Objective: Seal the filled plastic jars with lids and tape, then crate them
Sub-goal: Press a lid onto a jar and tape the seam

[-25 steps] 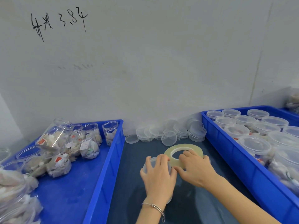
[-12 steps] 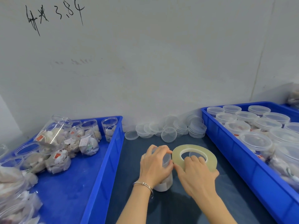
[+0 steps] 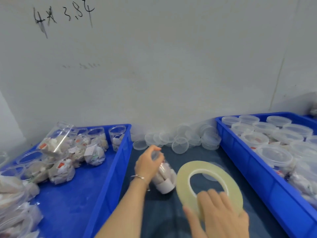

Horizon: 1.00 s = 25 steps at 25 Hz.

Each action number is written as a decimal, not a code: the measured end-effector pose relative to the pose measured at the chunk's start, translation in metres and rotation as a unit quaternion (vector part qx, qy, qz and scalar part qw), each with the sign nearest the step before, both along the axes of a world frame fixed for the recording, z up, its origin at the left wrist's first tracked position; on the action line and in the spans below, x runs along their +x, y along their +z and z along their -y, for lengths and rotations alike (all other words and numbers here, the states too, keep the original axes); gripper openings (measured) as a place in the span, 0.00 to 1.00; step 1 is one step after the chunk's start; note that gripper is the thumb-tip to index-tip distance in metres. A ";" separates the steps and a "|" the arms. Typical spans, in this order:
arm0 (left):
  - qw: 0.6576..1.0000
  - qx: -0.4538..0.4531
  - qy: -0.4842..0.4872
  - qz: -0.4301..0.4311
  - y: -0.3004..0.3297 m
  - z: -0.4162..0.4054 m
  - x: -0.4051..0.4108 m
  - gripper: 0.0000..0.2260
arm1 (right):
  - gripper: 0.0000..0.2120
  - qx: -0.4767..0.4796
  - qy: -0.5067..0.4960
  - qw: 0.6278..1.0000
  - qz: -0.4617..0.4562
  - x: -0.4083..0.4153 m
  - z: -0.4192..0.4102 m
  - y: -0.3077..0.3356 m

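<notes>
My left hand [image 3: 147, 166] grips the lidded top of a clear filled jar [image 3: 164, 180], which is tilted with its base toward me over the dark table [image 3: 257, 194]. My right hand [image 3: 217, 215] holds a large pale yellow tape roll [image 3: 208, 182] by its near edge, lifted and tilted just right of the jar. Whether a tape strip still joins roll and jar is not visible. A single clear lid [image 3: 211, 176] lies on the table behind the roll's hole.
A blue crate [image 3: 109, 170] on the left holds open filled jars [image 3: 92, 146] and bags. A blue crate [image 3: 253, 170] on the right holds lidded jars [image 3: 274, 155]. Stacks of clear lids [image 3: 180, 140] lie against the wall between the crates.
My right hand drew the tape roll away from the jar, toward me and to the right. My left hand tipped the jar over to the left, its base swinging up.
</notes>
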<state>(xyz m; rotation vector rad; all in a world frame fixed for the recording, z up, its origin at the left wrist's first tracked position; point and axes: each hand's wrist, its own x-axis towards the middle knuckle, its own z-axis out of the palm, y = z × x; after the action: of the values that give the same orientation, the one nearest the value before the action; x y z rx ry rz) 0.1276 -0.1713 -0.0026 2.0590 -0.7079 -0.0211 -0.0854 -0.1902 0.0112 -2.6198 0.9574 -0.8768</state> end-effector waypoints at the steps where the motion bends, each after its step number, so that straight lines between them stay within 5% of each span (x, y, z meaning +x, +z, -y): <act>1: 1.000 0.006 -0.007 -0.010 0.001 0.001 0.004 0.03 | 0.13 -0.039 -0.003 0.999 0.006 -0.007 0.002 -0.005; 6: 0.999 0.021 -0.023 -0.020 -0.002 0.005 -0.012 0.07 | 0.15 0.061 0.075 0.970 -0.224 0.006 0.039 -0.048; 10: 0.996 0.076 -0.046 -0.023 0.005 0.004 -0.012 0.08 | 0.16 0.051 0.124 0.949 -0.284 0.018 0.051 -0.073; 13: 0.996 0.087 -0.014 -0.012 0.009 0.003 -0.029 0.07 | 0.27 0.067 0.163 0.945 -0.277 0.011 0.067 -0.077; 16: 0.998 -0.058 0.013 0.025 0.009 -0.004 -0.051 0.09 | 0.40 0.090 0.174 0.963 -0.185 0.004 0.079 -0.058; 20: 0.958 -0.266 -0.062 0.088 0.039 0.021 -0.106 0.09 | 0.51 -0.002 0.131 0.991 0.000 -0.007 0.094 -0.009; 23: 0.911 -0.374 -0.177 -0.004 0.069 0.062 -0.159 0.10 | 0.45 -0.105 0.055 0.977 0.178 -0.026 0.114 0.021; 25: 0.904 -0.351 -0.244 0.004 0.074 0.087 -0.183 0.12 | 0.37 -0.141 -0.007 0.969 0.203 -0.046 0.136 0.028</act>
<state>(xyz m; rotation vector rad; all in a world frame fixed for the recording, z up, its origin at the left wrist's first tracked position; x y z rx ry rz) -0.0549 -0.2581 0.0711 1.1639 -1.0423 -0.0367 -0.1311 -0.3257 0.0395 -2.4926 0.7863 -1.5778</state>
